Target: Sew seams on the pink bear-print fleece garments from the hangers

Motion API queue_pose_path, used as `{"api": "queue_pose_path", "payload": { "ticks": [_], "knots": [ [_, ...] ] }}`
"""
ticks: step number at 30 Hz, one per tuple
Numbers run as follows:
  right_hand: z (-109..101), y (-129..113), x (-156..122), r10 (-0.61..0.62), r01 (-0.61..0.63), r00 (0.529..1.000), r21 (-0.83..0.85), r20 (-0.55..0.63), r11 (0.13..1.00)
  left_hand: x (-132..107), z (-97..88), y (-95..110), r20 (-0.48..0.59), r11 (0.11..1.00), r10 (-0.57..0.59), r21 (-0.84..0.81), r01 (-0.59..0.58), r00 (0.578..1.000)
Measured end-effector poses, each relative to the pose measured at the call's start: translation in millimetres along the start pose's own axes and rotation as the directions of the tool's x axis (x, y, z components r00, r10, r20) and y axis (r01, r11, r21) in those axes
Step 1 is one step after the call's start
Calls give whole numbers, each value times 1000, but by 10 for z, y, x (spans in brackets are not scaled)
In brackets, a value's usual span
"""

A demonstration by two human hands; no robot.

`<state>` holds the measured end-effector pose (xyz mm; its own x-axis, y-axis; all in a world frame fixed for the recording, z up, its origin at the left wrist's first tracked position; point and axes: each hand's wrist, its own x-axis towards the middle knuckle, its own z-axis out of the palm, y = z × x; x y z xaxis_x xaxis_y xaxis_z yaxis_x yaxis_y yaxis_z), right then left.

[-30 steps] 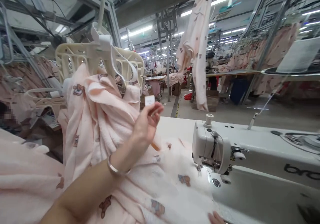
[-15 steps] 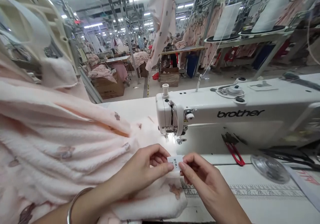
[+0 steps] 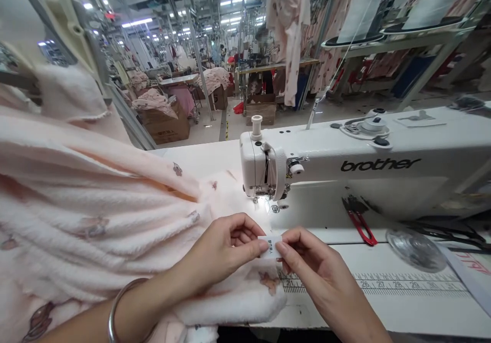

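Note:
A small white label is pinched between both my hands just in front of the sewing machine's needle. My left hand, with a metal bangle on the wrist, grips the label's left end over the pink fleece garment. My right hand pinches the label's right end above the table's printed ruler. The white Brother sewing machine stands right behind, its lamp lighting the fabric under the presser foot.
Red thread snips and a clear round lid lie on the table to the right. A cream plastic hanger frame looms at upper left. Beyond are cardboard boxes, hanging garments and other workstations.
A second ago my left hand held the label up by the hanging garment. It came down to the table and my right hand joined it; since half a second ago they barely shifted.

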<state>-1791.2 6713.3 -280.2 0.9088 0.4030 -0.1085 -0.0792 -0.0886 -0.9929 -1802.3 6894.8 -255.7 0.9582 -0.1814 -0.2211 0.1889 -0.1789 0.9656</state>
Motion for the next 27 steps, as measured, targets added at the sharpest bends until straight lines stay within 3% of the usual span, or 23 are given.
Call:
{"api": "queue_pose_path", "payload": {
  "ticks": [4,7,9,11,13,16,18,19,22,27],
  "knots": [
    [-9,-5,11,-13,13,1000,-47,0,999,35,53,-86,32,994,-35,-106,38,999],
    [-43,36,12,-23,25,999,-75,22,997,30,30,-71,27,994,-49,-94,52,998],
    [-83,118,-8,-48,46,999,-134,-6,990,22,-48,27,-28,999,-46,8,46,999],
    [-118,257,-39,-132,104,988,-285,-81,953,42,-146,157,-144,967,21,255,17,989],
    [-126,440,-60,-326,243,942,-507,-81,827,120,-212,232,-218,821,126,570,21,968],
    [-69,721,-37,-625,482,770,-760,129,436,351,-201,102,-111,551,148,834,11,983],
    [-13,857,13,-704,529,664,-825,254,201,532,-171,-113,-21,504,122,863,-44,992],
    [10,903,44,-711,530,639,-838,295,129,610,-168,-227,2,508,125,859,-66,992],
    [46,959,132,-686,539,634,-840,357,60,753,-246,-480,0,540,155,837,-85,988],
    [63,934,201,-692,564,644,-813,326,142,789,-462,-550,16,577,186,808,-122,982]
  ]
}}
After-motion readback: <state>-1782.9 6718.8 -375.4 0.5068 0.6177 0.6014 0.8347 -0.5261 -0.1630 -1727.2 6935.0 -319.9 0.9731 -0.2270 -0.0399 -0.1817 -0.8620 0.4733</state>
